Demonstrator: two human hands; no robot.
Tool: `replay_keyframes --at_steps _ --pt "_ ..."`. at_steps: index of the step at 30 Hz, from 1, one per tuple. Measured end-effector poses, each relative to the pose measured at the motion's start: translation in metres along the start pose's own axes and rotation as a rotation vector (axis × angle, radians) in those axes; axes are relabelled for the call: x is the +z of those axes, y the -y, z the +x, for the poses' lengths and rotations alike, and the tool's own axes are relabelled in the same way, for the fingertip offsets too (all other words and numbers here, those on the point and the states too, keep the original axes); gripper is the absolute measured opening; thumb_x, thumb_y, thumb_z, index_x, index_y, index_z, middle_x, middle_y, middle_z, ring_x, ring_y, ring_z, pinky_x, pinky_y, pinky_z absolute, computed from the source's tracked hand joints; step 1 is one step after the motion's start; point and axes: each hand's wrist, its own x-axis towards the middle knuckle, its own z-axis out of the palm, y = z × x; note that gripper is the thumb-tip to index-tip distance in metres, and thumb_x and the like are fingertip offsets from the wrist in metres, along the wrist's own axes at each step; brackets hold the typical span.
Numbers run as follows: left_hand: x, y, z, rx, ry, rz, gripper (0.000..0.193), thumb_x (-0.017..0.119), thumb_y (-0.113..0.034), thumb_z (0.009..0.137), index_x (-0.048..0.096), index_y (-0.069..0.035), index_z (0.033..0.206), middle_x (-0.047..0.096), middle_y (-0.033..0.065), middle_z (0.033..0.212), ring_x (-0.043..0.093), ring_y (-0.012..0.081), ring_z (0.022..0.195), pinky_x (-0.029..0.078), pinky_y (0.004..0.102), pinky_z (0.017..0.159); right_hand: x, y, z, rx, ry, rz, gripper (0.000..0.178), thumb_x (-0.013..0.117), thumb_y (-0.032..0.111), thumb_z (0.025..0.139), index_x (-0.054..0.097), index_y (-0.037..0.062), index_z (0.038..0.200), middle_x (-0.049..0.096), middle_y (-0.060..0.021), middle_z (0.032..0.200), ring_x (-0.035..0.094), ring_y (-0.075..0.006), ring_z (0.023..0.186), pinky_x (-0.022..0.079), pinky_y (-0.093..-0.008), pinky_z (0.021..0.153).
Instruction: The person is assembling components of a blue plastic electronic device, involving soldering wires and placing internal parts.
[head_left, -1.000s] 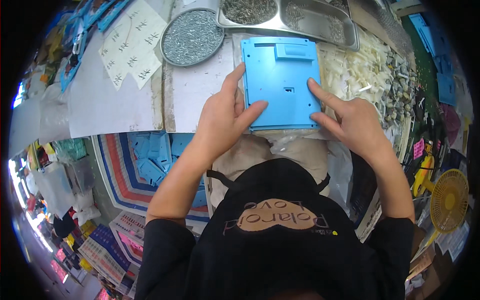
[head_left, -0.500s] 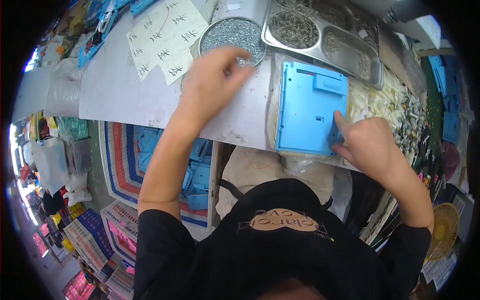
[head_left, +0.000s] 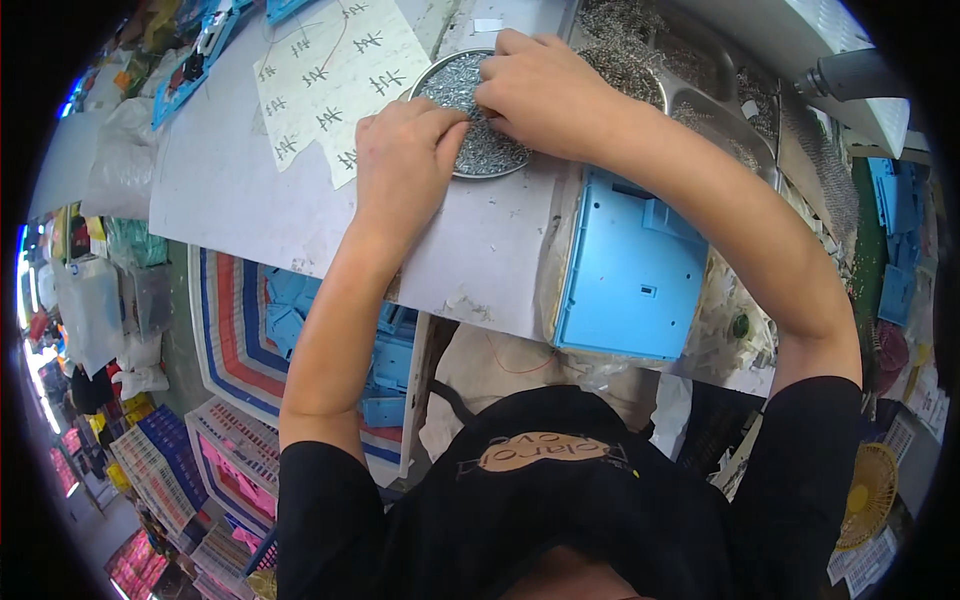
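A round metal dish (head_left: 490, 176) full of small silver screws (head_left: 455, 88) sits on the pale worktop. My left hand (head_left: 405, 155) rests at the dish's left edge, its fingers curled and thumb beside the forefinger. From the right, my right hand (head_left: 545, 95) reaches across, with bent fingertips down among the screws. Both hands are closed; whatever lies between the fingertips is too small or hidden to name. Nearer to me lies a flat blue plastic panel (head_left: 625, 275) with small holes and a raised block, its upper right part covered by my right forearm.
A divided metal tray (head_left: 768, 160) of small metal parts stands behind my right arm. Paper with handwritten marks (head_left: 335, 75) lies left of the dish. Below the worktop, a striped bag (head_left: 235, 330) holds blue plastic pieces (head_left: 390, 355). A grey tool end (head_left: 850, 80) projects at the far right.
My right hand has left the blue panel and moved up and left to the screw dish. My left hand has drawn back slightly to the dish's left edge.
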Motion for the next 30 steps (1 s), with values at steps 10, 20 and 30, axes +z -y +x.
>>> replay_keyframes --at_steps 10,20,30 --pt "-0.002 -0.073 -0.017 -0.076 0.153 -0.517 0.015 0.064 -0.013 0.095 0.060 0.000 0.088 0.061 0.0170 0.084 0.059 0.0379 0.080 0.047 0.0453 0.072 -0.020 -0.018 -0.009 0.014 0.003 0.124 0.022 0.067 0.032 0.089 0.074 0.0123 0.096 0.070 -0.0085 0.099 0.060 -0.0262 0.105 0.047 -0.0422 0.093" --pt "0.006 -0.094 -0.007 -0.108 0.292 -0.712 0.023 0.066 -0.015 0.096 0.057 0.002 0.084 0.053 0.0128 0.072 0.051 0.0277 0.062 0.041 0.0354 0.060 -0.072 -0.015 -0.172 0.374 -0.294 0.477 0.010 0.073 0.011 0.085 0.074 0.0028 0.091 0.070 -0.0063 0.091 0.060 -0.0271 0.097 0.049 -0.0369 0.083" --pt "-0.001 -0.093 0.011 -0.006 0.473 -0.496 0.032 0.068 -0.021 0.094 0.053 0.001 0.076 0.048 0.0121 0.063 0.045 0.0251 0.057 0.038 0.0384 0.056 -0.071 -0.024 -0.195 0.299 -0.164 0.262 0.010 0.076 0.008 0.078 0.075 0.0029 0.086 0.069 -0.0062 0.086 0.060 -0.0267 0.094 0.052 -0.0384 0.082"
